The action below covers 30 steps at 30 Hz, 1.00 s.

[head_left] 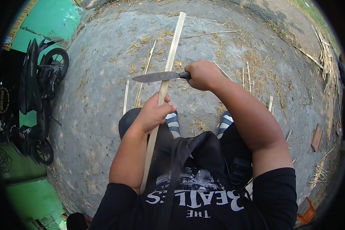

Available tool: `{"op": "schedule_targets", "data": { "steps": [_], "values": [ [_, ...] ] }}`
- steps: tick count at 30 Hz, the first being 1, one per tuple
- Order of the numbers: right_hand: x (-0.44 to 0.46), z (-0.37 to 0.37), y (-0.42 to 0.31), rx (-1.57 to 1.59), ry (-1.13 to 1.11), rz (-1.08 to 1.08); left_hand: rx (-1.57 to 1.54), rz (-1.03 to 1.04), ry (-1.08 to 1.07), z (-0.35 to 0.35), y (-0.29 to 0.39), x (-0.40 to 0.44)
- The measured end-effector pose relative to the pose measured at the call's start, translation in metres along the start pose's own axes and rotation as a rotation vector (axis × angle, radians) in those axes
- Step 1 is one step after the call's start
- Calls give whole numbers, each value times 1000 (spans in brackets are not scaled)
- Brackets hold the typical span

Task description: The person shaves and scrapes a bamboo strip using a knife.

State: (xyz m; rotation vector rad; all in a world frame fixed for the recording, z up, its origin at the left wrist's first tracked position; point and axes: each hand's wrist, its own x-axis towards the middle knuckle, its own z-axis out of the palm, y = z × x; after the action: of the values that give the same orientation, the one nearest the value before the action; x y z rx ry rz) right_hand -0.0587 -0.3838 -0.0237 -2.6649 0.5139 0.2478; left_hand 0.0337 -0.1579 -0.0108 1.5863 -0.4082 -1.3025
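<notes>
My left hand is closed around a long, pale bamboo strip. The strip slants from beside my left arm, over my thigh, out past the hand to the far side. In my right hand is the dark handle of a large knife. Its broad grey blade points left and lies across the strip, just beyond my left fingers. Whether the edge has cut into the strip I cannot tell.
Thin strips and shavings lie on the concrete ground around my feet. A pile of split sticks is at the far right. A parked motorcycle stands on the left, by a green wall.
</notes>
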Motion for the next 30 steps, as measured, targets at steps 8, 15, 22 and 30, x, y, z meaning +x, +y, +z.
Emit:
{"op": "schedule_targets", "data": {
  "steps": [8,15,22,30],
  "values": [
    [-4,-4,-3,9,17,14,-14,-9,-6,-2,1,-1],
    [-4,0,3,63,33,40,1,-31,-18,-4,-1,0],
    [0,-3,4,60,12,84,84,32,15,2,-5,1],
    [-1,-6,5,12,24,81,180,66,44,3,-12,2]
  ]
}}
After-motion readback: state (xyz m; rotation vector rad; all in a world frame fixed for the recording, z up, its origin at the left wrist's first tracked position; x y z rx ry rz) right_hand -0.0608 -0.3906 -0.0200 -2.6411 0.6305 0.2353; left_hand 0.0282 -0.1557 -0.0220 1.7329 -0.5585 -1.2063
